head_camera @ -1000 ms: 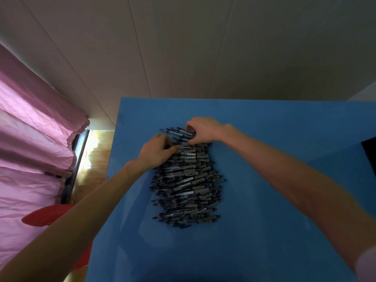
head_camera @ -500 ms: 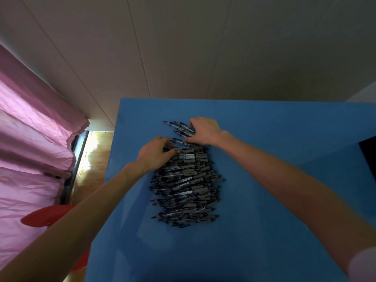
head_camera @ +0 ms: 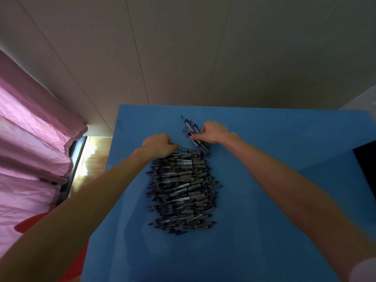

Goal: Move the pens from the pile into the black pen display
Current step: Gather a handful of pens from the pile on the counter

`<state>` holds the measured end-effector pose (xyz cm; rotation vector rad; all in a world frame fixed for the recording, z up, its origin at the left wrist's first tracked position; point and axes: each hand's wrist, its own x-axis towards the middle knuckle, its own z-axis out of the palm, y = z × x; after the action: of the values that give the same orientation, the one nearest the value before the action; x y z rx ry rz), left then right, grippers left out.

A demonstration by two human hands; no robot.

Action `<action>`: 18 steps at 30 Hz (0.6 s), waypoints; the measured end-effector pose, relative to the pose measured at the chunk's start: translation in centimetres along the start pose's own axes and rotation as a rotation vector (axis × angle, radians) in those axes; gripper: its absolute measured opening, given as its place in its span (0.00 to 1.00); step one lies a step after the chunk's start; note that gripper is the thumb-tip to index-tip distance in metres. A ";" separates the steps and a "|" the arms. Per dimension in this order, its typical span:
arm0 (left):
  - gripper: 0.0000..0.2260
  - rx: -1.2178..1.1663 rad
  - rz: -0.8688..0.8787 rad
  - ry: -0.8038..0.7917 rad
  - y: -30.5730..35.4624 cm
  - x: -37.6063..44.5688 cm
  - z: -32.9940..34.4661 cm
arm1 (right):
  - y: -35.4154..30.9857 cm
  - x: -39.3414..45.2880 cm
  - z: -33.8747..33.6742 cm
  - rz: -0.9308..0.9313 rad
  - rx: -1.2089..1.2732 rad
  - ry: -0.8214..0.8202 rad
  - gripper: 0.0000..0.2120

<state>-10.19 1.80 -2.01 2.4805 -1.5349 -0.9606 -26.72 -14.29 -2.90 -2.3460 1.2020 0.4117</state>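
A big pile of dark grey pens lies in the middle of the blue table. My right hand grips a bunch of several pens, lifted off the far end of the pile and slanting up to the left. My left hand lies with curled fingers on the pile's far left corner, fingertips on a pen there. Only a dark corner of the black pen display shows at the right edge.
A pale panelled wall rises behind the table. Pink curtains hang at the left, with a strip of wooden floor beside the table's left edge. Something red sits low on the left.
My right hand has drawn a bunch of pens away from the pile's far end and turned it from lying sideways to slanting upward. My left hand stayed at the pile's far left corner.
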 end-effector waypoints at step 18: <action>0.12 -0.271 0.114 -0.025 4.7 4.1 1.3 | 0.9 -1.1 -1.0 0.055 -0.052 0.084 0.18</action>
<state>-13.33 -3.63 -3.23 2.1806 -1.4269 -1.1021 -28.02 -14.48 -1.80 -2.4004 1.3119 0.3705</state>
